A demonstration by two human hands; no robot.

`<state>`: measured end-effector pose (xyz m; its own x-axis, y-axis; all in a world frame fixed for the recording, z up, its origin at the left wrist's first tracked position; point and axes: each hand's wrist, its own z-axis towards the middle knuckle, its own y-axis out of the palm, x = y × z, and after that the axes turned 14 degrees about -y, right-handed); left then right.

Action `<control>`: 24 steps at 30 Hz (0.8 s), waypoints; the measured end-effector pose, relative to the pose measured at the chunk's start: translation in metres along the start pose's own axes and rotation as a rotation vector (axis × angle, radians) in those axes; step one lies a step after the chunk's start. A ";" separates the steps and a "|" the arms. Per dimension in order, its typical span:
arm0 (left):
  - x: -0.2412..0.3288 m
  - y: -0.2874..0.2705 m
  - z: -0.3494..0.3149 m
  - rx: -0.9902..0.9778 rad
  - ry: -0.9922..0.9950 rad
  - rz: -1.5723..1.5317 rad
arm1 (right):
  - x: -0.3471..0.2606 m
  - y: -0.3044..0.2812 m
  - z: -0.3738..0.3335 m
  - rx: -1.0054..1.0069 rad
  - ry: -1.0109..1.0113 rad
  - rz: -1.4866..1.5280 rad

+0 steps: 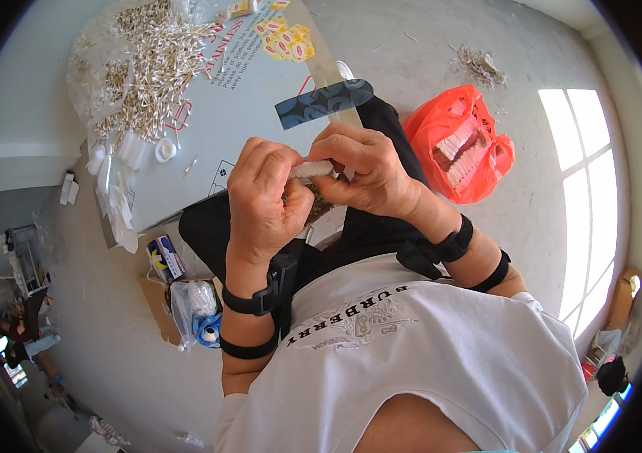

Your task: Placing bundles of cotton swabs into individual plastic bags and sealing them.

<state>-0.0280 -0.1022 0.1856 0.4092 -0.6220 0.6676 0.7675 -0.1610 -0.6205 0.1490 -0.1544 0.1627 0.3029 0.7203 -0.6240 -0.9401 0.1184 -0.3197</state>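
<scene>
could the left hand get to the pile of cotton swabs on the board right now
Probably not at once: the left hand and right hand both grip a small white bundle. The swab pile lies uncovered at the board's far left.

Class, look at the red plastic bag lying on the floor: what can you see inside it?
The red plastic bag lies open on the floor. Inside show rows of small white bundles, packed side by side. What lies beneath them, deeper in the bag, is covered.
</scene>
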 end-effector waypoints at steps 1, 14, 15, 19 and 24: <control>0.001 -0.001 0.001 0.000 0.000 0.000 | 0.000 -0.001 0.000 0.000 0.000 0.000; 0.001 0.000 -0.001 0.028 -0.070 -0.026 | -0.001 0.001 -0.002 0.022 0.047 -0.006; 0.001 -0.001 0.000 0.029 -0.069 -0.057 | -0.001 -0.001 -0.002 0.017 0.071 0.006; 0.005 -0.006 0.001 -0.016 -0.124 -0.055 | 0.000 0.000 -0.004 0.016 0.066 0.006; 0.005 -0.008 0.001 -0.036 -0.135 -0.072 | -0.002 0.001 -0.003 0.038 0.064 0.000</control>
<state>-0.0321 -0.1029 0.1942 0.4181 -0.4999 0.7585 0.7800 -0.2305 -0.5818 0.1483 -0.1573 0.1614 0.3116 0.6750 -0.6688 -0.9449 0.1456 -0.2932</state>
